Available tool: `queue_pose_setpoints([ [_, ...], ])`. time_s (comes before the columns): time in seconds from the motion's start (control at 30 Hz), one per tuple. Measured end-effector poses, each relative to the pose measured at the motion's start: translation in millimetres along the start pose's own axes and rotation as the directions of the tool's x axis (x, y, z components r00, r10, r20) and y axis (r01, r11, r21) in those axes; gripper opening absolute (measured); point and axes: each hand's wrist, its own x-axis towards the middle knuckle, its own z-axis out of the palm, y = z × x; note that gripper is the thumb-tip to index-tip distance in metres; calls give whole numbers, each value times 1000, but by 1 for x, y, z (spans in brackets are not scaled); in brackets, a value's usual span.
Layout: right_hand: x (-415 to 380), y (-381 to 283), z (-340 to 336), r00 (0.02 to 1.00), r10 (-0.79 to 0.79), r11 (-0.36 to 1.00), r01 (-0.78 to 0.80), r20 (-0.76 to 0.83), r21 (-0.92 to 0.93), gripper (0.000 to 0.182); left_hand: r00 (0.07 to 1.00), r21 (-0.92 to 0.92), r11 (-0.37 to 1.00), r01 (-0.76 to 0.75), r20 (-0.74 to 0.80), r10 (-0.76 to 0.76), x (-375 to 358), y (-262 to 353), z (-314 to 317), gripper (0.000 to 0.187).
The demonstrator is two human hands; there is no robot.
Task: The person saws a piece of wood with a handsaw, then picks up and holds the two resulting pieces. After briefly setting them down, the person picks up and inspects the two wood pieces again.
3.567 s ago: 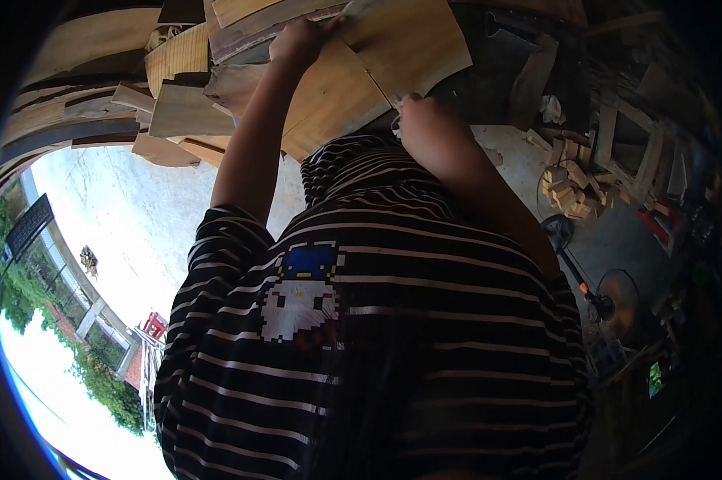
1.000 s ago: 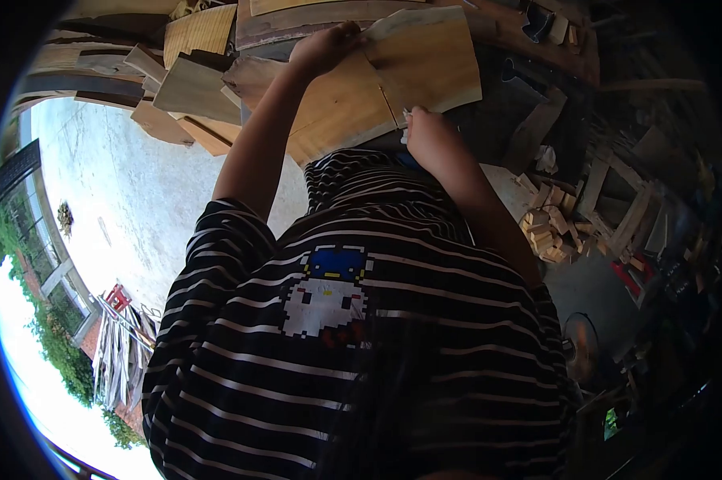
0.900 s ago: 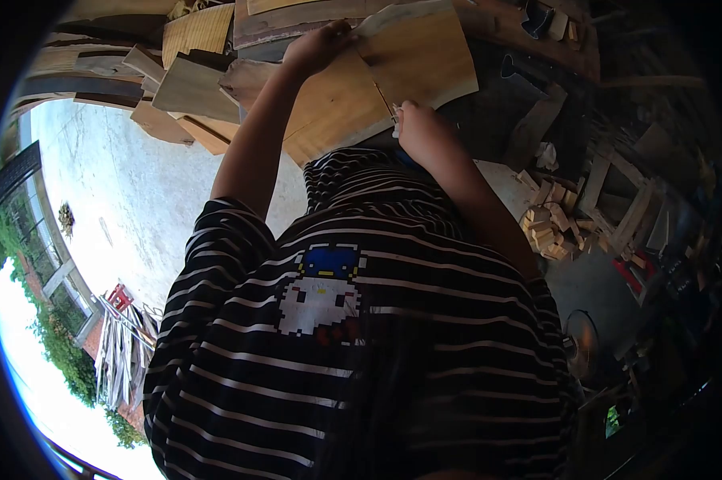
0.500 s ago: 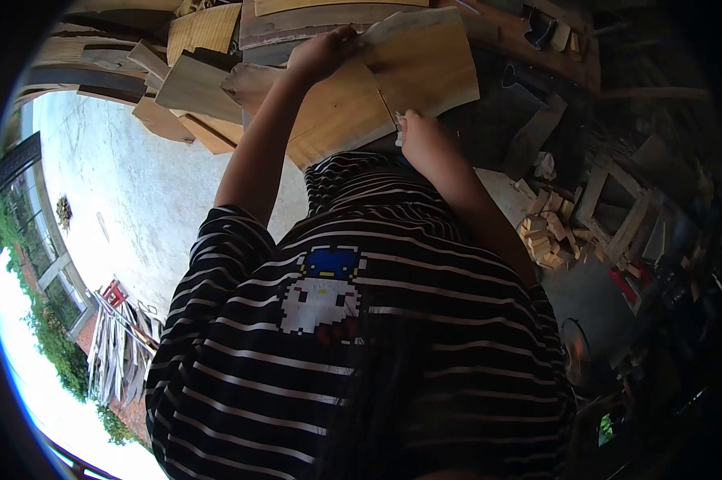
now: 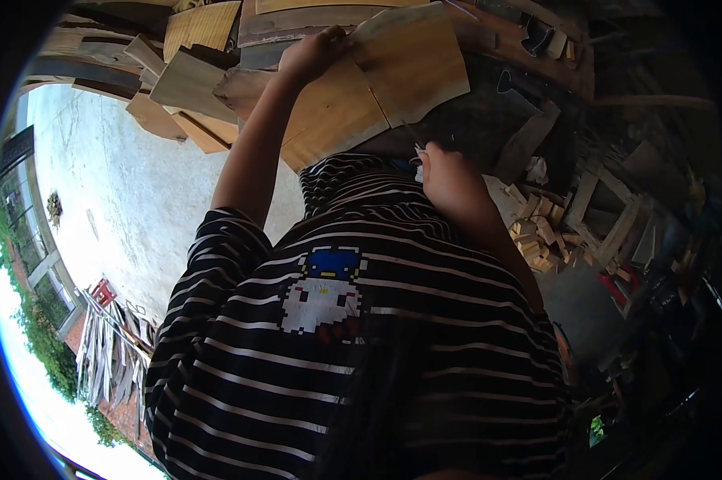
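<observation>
My left hand (image 5: 317, 54) grips the far plank (image 5: 413, 60); my right hand (image 5: 449, 172) is closed, contents unclear, above a scrap-strewn concrete floor (image 5: 137, 192).

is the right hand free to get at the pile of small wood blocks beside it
Probably not right away. The right hand is closed around a thin tool at the wood panel. The pile of small blocks lies close by with nothing between, but the grip is occupied.
</observation>
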Motion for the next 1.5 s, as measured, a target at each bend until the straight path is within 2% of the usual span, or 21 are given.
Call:
queue_pose_setpoints([
  [0.03, -5, -1, 0, 999, 43, 998, -42, 13, -35, 27, 1000, -1, 1000, 9, -4, -9, -3, 1, -2, 47],
  [0.13, 11, 1, 9, 999, 5, 1000, -5, -42, 4, 27, 1000, 30, 1000, -3, -8, 3, -7, 16, -8, 46],
  [0.17, 31, 2, 18, 999, 9, 1000, -9, -45, 6, 27, 999, 26, 1000, -12, 41, 11, -9, 24, -12, 46],
  [0.23, 70, -3, 33, 987, -72, 997, 74, -145, 12, 27, 996, 21, 1000, -24, 91, 22, -9, 28, -13, 47],
  [0.37, 59, -2, 29, 987, -96, 995, 98, -128, 10, 25, 998, 6, 999, -51, 47, 50, -6, 20, -5, 45],
  [0.43, 16, 9, 14, 998, -53, 998, 54, -29, 31, 24, 998, 18, 998, -56, 15, 55, -6, 22, -5, 43],
  [0.57, 23, 8, 19, 998, 36, 998, -33, -45, 57, 25, 996, 44, 996, -72, 60, 70, -7, 27, -9, 41],
  [0.63, 59, -3, 28, 988, -76, 996, 81, -131, 36, 25, 994, 36, 996, -79, 73, 76, -2, 31, -9, 41],
  [0.73, 64, -10, 28, 985, -93, 994, 100, -149, 42, 25, 993, -10, 997, -82, 79, 83, -5, 28, -7, 45],
  [0.8, 34, 1, 24, 973, -136, 988, 146, -187, 40, 24, 996, -13, 999, -39, 84, 40, -5, 22, -7, 44],
  [0.87, 10, 5, 12, 998, -21, 993, 29, -63, 117, 23, 996, 5, 999, -37, 78, 36, -4, 19, -6, 44],
  [0.93, 19, 4, 15, 998, 4, 997, 1, -62, 80, 23, 995, 25, 998, -60, 78, 58, -3, 20, -6, 44],
  [1.03, 69, -2, 34, 970, -90, 992, 107, -225, 66, 24, 995, 46, 996, -70, 73, 67, 1, 24, -3, 45],
  [1.13, 62, -8, 29, 984, -110, 990, 120, -143, 69, 25, 996, 23, 997, -75, 56, 74, 0, 15, -3, 45],
  [1.23, 17, 8, 14, 990, -95, 995, 99, -100, 32, 25, 997, 31, 998, -57, 51, 55, -2, 21, -3, 44],
  [1.3, 5, 16, 6, 999, 34, 999, -34, -4, 37, 24, 995, 58, 998, -35, 93, 29, -1, 27, -6, 43],
  [1.33, 7, 16, 9, 999, 34, 999, -34, -4, 38, 24, 995, 59, 998, -34, 94, 29, 1, 25, -3, 43],
  [1.43, 43, 17, 26, 996, -58, 996, 61, -62, 59, 25, 993, 6, 995, -100, 56, 99, 7, 24, -2, 44],
  [1.5, 75, 9, 46, 971, -91, 993, 106, -221, 55, 25, 993, 72, 995, -64, 106, 56, 0, 36, -3, 44],
])
